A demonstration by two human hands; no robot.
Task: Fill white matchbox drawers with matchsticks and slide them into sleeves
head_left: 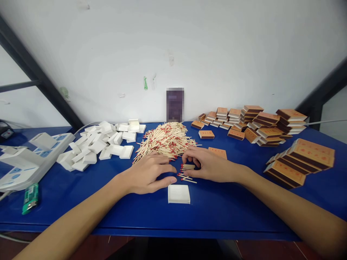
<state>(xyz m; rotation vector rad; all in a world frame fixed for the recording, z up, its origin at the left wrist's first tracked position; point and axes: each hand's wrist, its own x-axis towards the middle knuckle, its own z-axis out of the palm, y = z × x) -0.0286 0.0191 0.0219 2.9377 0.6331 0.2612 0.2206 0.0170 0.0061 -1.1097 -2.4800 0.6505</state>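
My right hand (207,164) curls over a small row of red-tipped matches (187,167), with its thumb and fingers around them on the blue table. A few loose matches (189,179) lie crossed just below that row. To the left, my left hand (151,173) rests palm down with its fingers apart, holding nothing, at the front edge of a large heap of matches (168,139). Between and below the hands sits a white matchbox tray (179,194). Part of an orange matchbox (217,152) shows behind my right hand.
Many white trays (94,144) are heaped on the left. A white power strip (35,162) and a green packet (30,198) lie farther left. Orange matchboxes (267,126) stand in stacks on the right, with another stack (311,153) nearer. A wall is behind the blue table (146,220).
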